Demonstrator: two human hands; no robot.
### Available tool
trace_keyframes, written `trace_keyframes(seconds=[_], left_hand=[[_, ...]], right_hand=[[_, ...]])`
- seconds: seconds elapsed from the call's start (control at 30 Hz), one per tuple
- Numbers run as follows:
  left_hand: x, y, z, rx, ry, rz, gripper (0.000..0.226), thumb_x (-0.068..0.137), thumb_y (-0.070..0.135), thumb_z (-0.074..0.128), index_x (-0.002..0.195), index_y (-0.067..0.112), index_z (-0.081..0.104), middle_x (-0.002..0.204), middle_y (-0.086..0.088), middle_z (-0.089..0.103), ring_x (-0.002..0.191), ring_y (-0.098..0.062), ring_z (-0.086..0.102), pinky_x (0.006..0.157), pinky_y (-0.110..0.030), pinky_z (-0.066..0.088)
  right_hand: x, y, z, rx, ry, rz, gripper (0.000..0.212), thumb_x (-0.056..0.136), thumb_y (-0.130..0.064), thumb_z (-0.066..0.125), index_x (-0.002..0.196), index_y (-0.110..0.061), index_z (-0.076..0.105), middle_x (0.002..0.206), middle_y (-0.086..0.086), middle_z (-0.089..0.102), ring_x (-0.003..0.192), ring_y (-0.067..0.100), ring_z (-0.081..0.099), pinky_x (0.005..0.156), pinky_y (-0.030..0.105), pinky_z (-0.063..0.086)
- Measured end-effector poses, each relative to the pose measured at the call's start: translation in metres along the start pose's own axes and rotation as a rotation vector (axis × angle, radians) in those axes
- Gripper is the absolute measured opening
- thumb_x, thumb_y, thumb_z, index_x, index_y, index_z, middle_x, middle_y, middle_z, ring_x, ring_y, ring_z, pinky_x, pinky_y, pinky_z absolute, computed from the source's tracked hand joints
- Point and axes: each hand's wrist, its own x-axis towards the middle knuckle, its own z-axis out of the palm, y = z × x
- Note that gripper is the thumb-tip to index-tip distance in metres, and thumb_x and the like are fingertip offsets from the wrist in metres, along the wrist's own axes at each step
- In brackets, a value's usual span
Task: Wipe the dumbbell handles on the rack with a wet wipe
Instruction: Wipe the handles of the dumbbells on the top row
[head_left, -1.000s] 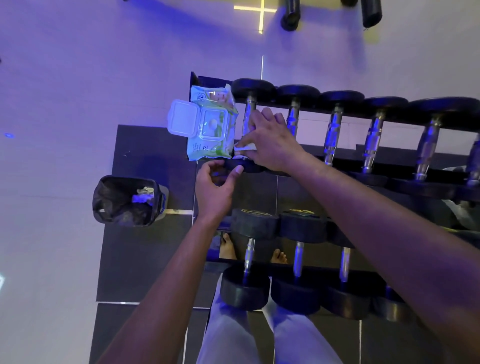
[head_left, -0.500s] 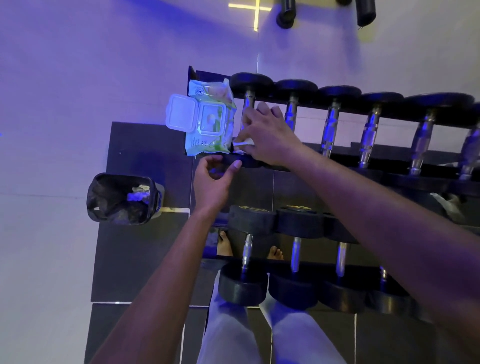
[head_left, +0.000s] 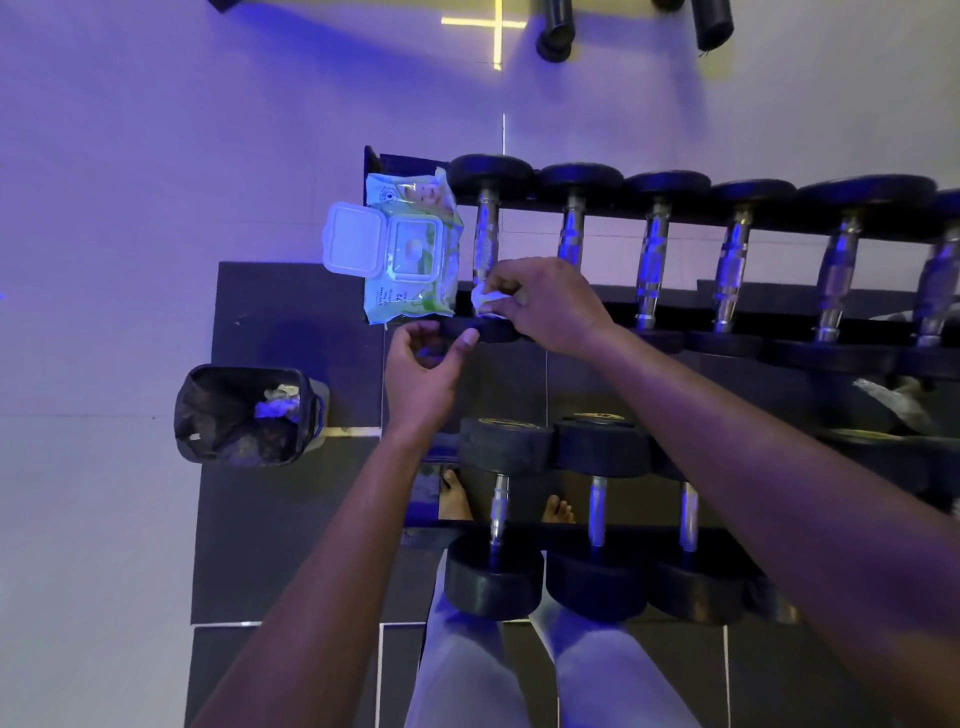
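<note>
A two-tier rack holds rows of black dumbbells with chrome handles. The leftmost upper dumbbell's handle is bare above my right hand, which pinches a crumpled white wet wipe at the handle's near end. My left hand grips the rim of that dumbbell's near weight head, thumb on its edge. A green wet-wipe pack with its white lid flipped open lies at the rack's left end.
A black bin holding used wipes stands on the floor to the left of the rack. The lower tier carries heavier dumbbells just above my legs and bare feet. Dark mats cover the floor under the rack.
My right hand has slid the wipe down the leftmost handle toward its near end, leaving more of the chrome uncovered. My left hand has stayed on the near weight head.
</note>
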Motion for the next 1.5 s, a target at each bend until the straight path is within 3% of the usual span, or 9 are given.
trace_keyframes(seconds=[0.13,0.37,0.6,0.7,0.9,1.13,1.3,1.4,1.5], left_hand=[[-0.002,0.001,-0.001,0.008,0.005,0.002,0.052,0.088,0.040,0.091,0.124,0.014,0.064,0.102,0.015,0.068,0.076,0.016,0.062,0.073,-0.009,0.049],[-0.002,0.000,0.000,-0.003,0.006,0.011,0.050,0.088,0.040,0.092,0.122,0.017,0.064,0.102,0.014,0.069,0.075,0.013,0.061,0.073,-0.012,0.050],[0.002,-0.004,-0.001,0.001,0.000,0.019,0.050,0.087,0.043,0.091,0.121,0.017,0.065,0.108,0.006,0.071,0.078,0.011,0.060,0.075,-0.011,0.050],[0.002,-0.004,-0.001,-0.019,0.000,0.013,0.051,0.086,0.044,0.092,0.120,0.017,0.066,0.109,0.005,0.072,0.083,0.006,0.062,0.076,-0.013,0.050],[0.003,-0.002,-0.001,-0.064,0.016,0.002,0.048,0.086,0.036,0.094,0.118,0.014,0.066,0.109,0.004,0.073,0.087,-0.008,0.064,0.073,-0.012,0.051],[0.003,-0.001,-0.001,-0.059,0.010,0.003,0.049,0.086,0.038,0.093,0.119,0.015,0.065,0.108,0.003,0.071,0.085,-0.007,0.061,0.073,-0.012,0.051],[0.004,-0.003,-0.001,-0.056,0.006,0.001,0.048,0.085,0.042,0.093,0.117,0.019,0.065,0.112,0.002,0.072,0.088,-0.009,0.062,0.074,-0.013,0.051],[0.003,-0.002,-0.001,-0.062,0.004,-0.006,0.048,0.085,0.043,0.093,0.117,0.020,0.065,0.112,0.002,0.073,0.089,-0.010,0.063,0.075,-0.014,0.052],[0.002,-0.003,-0.001,-0.076,0.003,-0.015,0.050,0.084,0.045,0.093,0.118,0.021,0.065,0.111,0.001,0.074,0.091,-0.011,0.065,0.079,-0.018,0.054]], right_hand=[[0.000,0.000,0.006,0.114,0.060,0.068,0.013,0.091,-0.035,0.076,0.099,-0.027,0.071,0.091,-0.005,0.072,0.089,0.019,0.066,0.084,0.042,0.055],[0.002,0.000,0.006,-0.019,-0.019,-0.010,0.015,0.094,-0.043,0.072,0.105,-0.035,0.075,0.096,-0.009,0.064,0.090,0.017,0.061,0.082,0.041,0.055],[0.048,-0.023,-0.006,0.021,0.237,0.111,0.015,0.094,-0.039,0.073,0.106,-0.037,0.080,0.104,-0.009,0.064,0.097,0.019,0.065,0.076,0.034,0.049],[0.049,-0.023,-0.004,0.025,0.228,0.119,0.017,0.096,-0.036,0.072,0.111,-0.034,0.081,0.109,-0.008,0.060,0.096,0.018,0.064,0.073,0.033,0.047],[0.007,-0.005,0.015,-0.094,0.104,-0.052,0.053,0.088,-0.066,0.071,0.135,-0.042,0.069,0.109,-0.008,0.044,0.105,0.015,0.052,0.085,0.039,0.050],[0.019,0.000,0.022,-0.161,0.324,-0.125,0.021,0.090,-0.043,0.077,0.110,-0.036,0.082,0.106,-0.003,0.052,0.101,0.023,0.053,0.085,0.045,0.046],[0.054,-0.008,0.009,-0.084,0.568,0.032,0.010,0.087,-0.033,0.079,0.096,-0.033,0.083,0.093,-0.007,0.061,0.085,0.023,0.058,0.072,0.040,0.050],[0.064,-0.017,0.003,-0.022,0.624,0.154,0.014,0.089,-0.044,0.078,0.090,-0.030,0.081,0.088,-0.009,0.067,0.075,0.019,0.063,0.059,0.032,0.045],[0.060,-0.023,0.008,0.070,0.658,0.263,0.026,0.086,-0.057,0.078,0.091,-0.031,0.076,0.090,-0.014,0.071,0.074,0.013,0.056,0.060,0.028,0.034]])
